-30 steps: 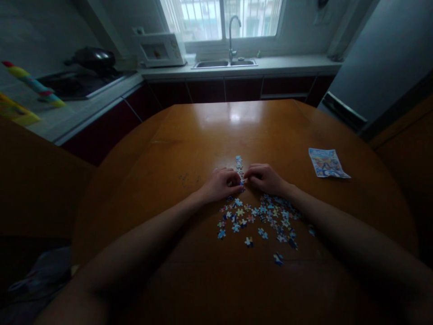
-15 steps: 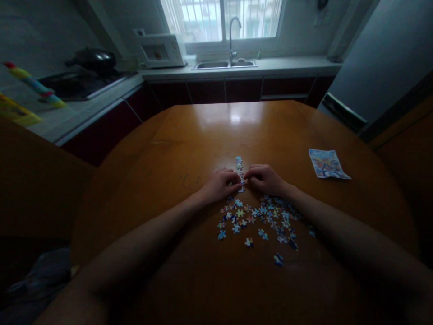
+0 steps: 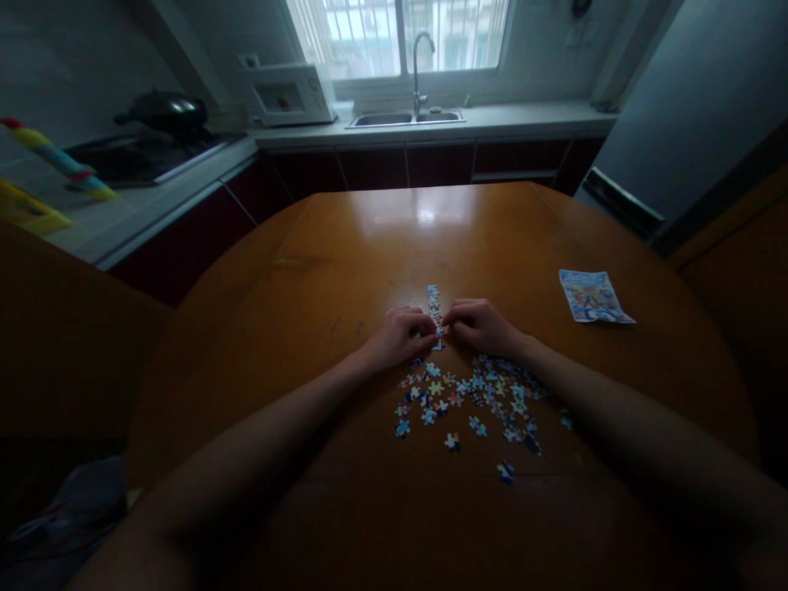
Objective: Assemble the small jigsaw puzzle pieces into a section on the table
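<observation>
A narrow strip of joined jigsaw pieces [image 3: 432, 297] runs away from me on the wooden table [image 3: 394, 246]. My left hand [image 3: 403, 335] lies at the strip's left edge, thumb and fingers curled together on its near part. From the right, my right hand [image 3: 477, 322] meets the same part with its fingers pinched at the edge. Whether a separate piece sits between the fingertips is too small to make out. Many loose jigsaw pieces [image 3: 492, 386] are spread just nearer to me, some of them partly under my right wrist.
A creased picture sheet [image 3: 594, 296] lies on the table to the right. Beyond the table are a counter with a sink [image 3: 406, 119], a microwave [image 3: 286, 94] and a stove with a black pan [image 3: 166, 111]. A fridge [image 3: 689, 123] stands at the right.
The whole view has shifted very slightly. Both hands stay at the strip, the right fingertips perhaps a touch closer to it; the pieces lie as before.
</observation>
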